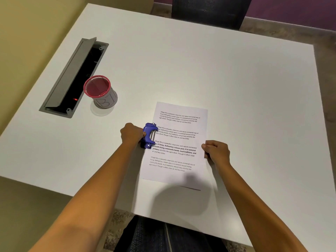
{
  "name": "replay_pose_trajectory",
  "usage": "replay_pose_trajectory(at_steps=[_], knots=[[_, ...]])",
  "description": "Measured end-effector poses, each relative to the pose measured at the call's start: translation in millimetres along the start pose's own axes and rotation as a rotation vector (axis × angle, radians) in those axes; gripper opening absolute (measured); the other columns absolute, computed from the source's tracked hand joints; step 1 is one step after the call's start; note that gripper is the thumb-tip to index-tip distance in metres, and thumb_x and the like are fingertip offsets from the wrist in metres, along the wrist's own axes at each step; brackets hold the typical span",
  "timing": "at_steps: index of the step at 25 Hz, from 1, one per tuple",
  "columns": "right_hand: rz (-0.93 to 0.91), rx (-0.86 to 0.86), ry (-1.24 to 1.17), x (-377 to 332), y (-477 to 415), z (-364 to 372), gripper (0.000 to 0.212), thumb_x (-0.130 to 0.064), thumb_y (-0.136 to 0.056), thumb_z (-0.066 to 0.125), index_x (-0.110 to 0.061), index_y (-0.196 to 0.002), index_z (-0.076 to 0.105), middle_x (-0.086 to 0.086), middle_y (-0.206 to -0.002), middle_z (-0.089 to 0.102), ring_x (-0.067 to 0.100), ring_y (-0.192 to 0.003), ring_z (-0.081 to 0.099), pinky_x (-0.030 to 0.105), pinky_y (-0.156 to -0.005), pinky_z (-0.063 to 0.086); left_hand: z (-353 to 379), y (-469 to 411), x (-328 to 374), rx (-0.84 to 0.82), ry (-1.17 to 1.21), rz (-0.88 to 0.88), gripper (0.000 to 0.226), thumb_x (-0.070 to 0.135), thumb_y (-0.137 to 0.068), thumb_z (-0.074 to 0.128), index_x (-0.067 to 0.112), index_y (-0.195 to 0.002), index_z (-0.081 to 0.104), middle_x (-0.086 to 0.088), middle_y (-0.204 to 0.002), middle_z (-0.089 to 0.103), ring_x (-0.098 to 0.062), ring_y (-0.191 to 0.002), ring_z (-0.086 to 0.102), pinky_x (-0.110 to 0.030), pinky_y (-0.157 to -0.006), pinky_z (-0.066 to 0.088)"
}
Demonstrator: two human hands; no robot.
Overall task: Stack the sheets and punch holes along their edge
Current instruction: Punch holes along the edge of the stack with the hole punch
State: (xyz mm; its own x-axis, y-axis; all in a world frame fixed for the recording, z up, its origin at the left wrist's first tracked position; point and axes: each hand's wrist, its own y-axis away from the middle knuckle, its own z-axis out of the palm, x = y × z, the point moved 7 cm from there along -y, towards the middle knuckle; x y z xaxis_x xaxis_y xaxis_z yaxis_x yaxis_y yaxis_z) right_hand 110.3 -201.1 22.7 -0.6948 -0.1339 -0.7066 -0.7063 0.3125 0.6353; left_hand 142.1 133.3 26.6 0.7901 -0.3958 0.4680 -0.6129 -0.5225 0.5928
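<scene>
A stack of white printed sheets (177,142) lies on the white table (236,88) in front of me. A blue hole punch (149,135) sits over the middle of the stack's left edge. My left hand (131,133) is closed on the punch from the left side. My right hand (216,151) pinches the stack's right edge, fingers curled over the paper. How many sheets the stack holds cannot be made out.
A red mesh pen cup (100,90) stands to the left beyond the punch. Behind it a grey cable hatch (72,75) is set into the tabletop with its lid raised. A dark chair (209,11) stands at the far side.
</scene>
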Motion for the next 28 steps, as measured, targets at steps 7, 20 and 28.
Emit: replay_pose_trajectory(at_steps=[7, 20, 28], knots=[[-0.003, 0.011, 0.014, 0, -1, -1, 0.009, -0.004, -0.081, 0.07, -0.012, -0.085, 0.07, 0.003, -0.071, 0.068, 0.015, -0.057, 0.061, 0.008, -0.041, 0.044, 0, 8, 9, 0.099, -0.064, 0.091, 0.018, -0.001, -0.076, 0.069, -0.002, -0.094, 0.071, -0.021, -0.096, 0.07, -0.035, -0.084, 0.066, -0.03, -0.065, 0.044], [0.009, 0.031, 0.07, 4, -5, 0, 0.007, -0.007, -0.081, 0.071, -0.01, -0.087, 0.072, 0.005, -0.072, 0.07, 0.016, -0.053, 0.062, 0.021, -0.055, 0.048, -6, 3, 9, 0.108, -0.118, 0.071, 0.017, 0.002, -0.073, 0.073, -0.005, -0.081, 0.061, -0.014, -0.081, 0.062, -0.028, -0.07, 0.052, -0.03, -0.062, 0.041], [-0.013, 0.05, 0.087, 1, -7, 0, 0.019, -0.007, -0.081, 0.071, -0.022, -0.071, 0.066, 0.005, -0.072, 0.07, 0.024, -0.06, 0.063, 0.032, -0.071, 0.055, 1, -4, 9, 0.066, -0.184, 0.051, 0.028, 0.004, -0.078, 0.071, 0.007, -0.068, 0.044, -0.005, -0.068, 0.045, -0.029, -0.074, 0.05, -0.03, -0.066, 0.04]])
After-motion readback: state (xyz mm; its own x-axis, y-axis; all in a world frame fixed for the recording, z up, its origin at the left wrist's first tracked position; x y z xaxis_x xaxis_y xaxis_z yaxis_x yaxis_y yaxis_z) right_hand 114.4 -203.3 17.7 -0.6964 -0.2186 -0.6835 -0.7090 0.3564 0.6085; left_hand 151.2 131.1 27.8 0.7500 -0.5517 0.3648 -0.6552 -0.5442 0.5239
